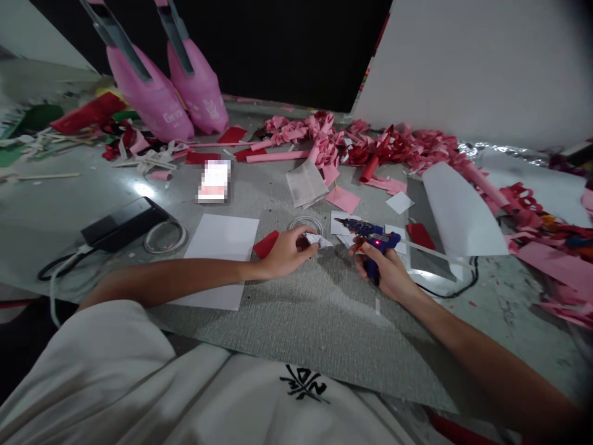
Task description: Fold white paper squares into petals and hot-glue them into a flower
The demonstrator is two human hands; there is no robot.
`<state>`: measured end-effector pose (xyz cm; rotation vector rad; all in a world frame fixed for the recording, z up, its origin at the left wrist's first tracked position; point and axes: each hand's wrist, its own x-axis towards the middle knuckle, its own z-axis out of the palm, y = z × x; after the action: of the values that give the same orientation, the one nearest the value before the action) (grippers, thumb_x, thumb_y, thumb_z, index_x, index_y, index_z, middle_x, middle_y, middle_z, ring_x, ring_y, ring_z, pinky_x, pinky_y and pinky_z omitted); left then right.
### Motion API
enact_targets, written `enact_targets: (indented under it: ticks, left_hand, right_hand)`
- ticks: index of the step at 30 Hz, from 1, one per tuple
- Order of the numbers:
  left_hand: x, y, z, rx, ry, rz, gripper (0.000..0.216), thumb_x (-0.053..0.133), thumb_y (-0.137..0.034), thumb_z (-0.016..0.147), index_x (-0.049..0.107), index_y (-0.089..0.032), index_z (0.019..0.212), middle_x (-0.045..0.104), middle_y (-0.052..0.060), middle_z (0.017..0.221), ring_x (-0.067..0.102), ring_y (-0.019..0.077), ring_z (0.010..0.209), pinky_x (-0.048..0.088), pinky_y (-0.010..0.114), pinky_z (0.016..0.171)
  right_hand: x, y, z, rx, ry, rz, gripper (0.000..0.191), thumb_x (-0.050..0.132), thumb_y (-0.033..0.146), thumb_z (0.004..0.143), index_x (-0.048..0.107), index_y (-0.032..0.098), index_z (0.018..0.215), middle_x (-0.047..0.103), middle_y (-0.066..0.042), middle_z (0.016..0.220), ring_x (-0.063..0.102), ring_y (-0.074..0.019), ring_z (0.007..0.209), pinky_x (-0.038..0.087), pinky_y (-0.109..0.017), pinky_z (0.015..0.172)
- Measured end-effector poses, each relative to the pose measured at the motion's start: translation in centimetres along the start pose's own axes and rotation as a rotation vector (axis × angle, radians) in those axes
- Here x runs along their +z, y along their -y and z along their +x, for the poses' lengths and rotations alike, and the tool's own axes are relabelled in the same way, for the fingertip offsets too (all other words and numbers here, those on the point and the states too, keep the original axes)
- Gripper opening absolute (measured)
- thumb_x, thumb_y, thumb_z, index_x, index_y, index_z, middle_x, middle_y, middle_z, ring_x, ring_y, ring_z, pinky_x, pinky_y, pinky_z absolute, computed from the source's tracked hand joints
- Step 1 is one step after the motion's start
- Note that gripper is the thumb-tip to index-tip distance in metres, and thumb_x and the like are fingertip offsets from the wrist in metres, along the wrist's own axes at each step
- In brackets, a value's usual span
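- At the left, a black power brick (125,221) lies on the table (287,309), with a white cable (55,290) running from its near end.
- Behind it, two pink bottles (197,86) stand side by side before a black panel (287,49).
- Next comes a coiled pale cable (147,238), just beside a white sheet of paper (222,241) that lies partly under the left forearm.
- A red paper piece (265,245) lies between that sheet and the left hand (283,252).
- The left hand is pinched narrow, holding a small folded white paper piece (323,240) between thumb and fingers, above the table's middle.
- Farther back, crumpled pink and red paper (324,133) forms a long row.
- The right hand (391,273) is wrapped around the handle of a blue hot glue gun (377,232); its red light is lit, and its nozzle points left, near the folded piece but apart from it.
- A pale glue stick (428,250) juts from the gun's rear.
- Right of the gun lie a red paper rectangle (420,237) and a large, curling white sheet (463,213).
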<state>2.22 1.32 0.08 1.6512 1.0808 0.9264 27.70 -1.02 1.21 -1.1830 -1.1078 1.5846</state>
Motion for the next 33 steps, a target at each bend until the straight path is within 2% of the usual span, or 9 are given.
enact_targets:
  ticks: [9,14,19,25,28,31,33]
  left_hand:
    - [-0.09,-0.24,0.00,0.004,-0.003,0.011,0.025,0.069,-0.036,0.091,0.067,-0.016,0.106,0.064,0.001,0.074,0.059,0.0136,0.064,0.045,0.024,0.057]
    - [-0.07,-0.38,-0.05,-0.009,0.004,0.008,0.026,0.069,-0.037,0.091,0.067,-0.016,0.107,0.065,0.001,0.075,0.060,0.0138,0.065,0.046,0.024,0.058]
    - [-0.07,-0.24,-0.01,-0.014,0.006,0.012,0.028,0.069,-0.037,0.092,0.067,-0.016,0.110,0.066,0.001,0.076,0.061,0.0139,0.065,0.047,0.024,0.059]
    - [-0.08,0.37,0.09,0.001,0.018,0.012,0.028,0.069,-0.037,0.091,0.067,-0.016,0.109,0.067,0.001,0.078,0.061,0.0128,0.065,0.047,0.023,0.058]
    - [-0.04,0.48,0.08,-0.011,0.020,-0.007,0.027,0.069,-0.037,0.092,0.066,-0.016,0.109,0.066,0.000,0.078,0.060,0.0121,0.064,0.046,0.022,0.058]
    - [-0.01,0.44,0.07,-0.009,0.025,-0.018,0.027,0.069,-0.036,0.092,0.066,-0.016,0.109,0.065,0.000,0.076,0.059,0.0120,0.064,0.046,0.022,0.059]
    - [0.00,0.39,0.08,-0.006,0.021,-0.019,0.026,0.069,-0.036,0.092,0.066,-0.016,0.107,0.064,0.000,0.076,0.059,0.0119,0.064,0.046,0.023,0.059]
  right_hand:
    - [-0.13,-0.19,0.06,0.003,0.018,0.021,0.035,0.074,0.052,0.086,0.061,0.022,0.098,0.070,-0.001,0.089,0.050,-0.0084,0.048,0.037,-0.025,0.041]
    - [-0.33,-0.40,0.00,0.004,0.034,-0.026,0.042,0.073,0.056,0.088,0.063,0.023,0.112,0.071,-0.003,0.093,0.049,-0.0096,0.050,0.036,-0.026,0.042]
    - [-0.64,-0.34,0.02,-0.031,0.081,0.003,0.053,0.064,0.072,0.088,0.064,0.026,0.115,0.071,-0.005,0.102,0.051,-0.0124,0.057,0.040,-0.029,0.049]
    - [-0.27,0.29,0.02,-0.035,0.061,-0.040,0.041,0.072,0.059,0.086,0.066,0.023,0.104,0.069,-0.005,0.098,0.054,-0.0138,0.064,0.047,-0.032,0.062]
    - [-0.16,0.18,0.02,-0.060,0.078,-0.021,0.033,0.072,0.052,0.088,0.066,0.023,0.101,0.068,-0.004,0.099,0.045,-0.0104,0.058,0.046,-0.033,0.064]
    - [-0.08,0.03,0.08,-0.084,0.103,-0.033,0.030,0.071,0.051,0.091,0.066,0.022,0.098,0.062,0.000,0.080,0.035,-0.0099,0.053,0.046,-0.034,0.064]
    - [-0.03,-0.06,0.07,-0.101,0.108,-0.089,0.034,0.069,0.055,0.092,0.067,0.022,0.097,0.056,0.001,0.070,0.037,-0.0116,0.053,0.045,-0.033,0.063]
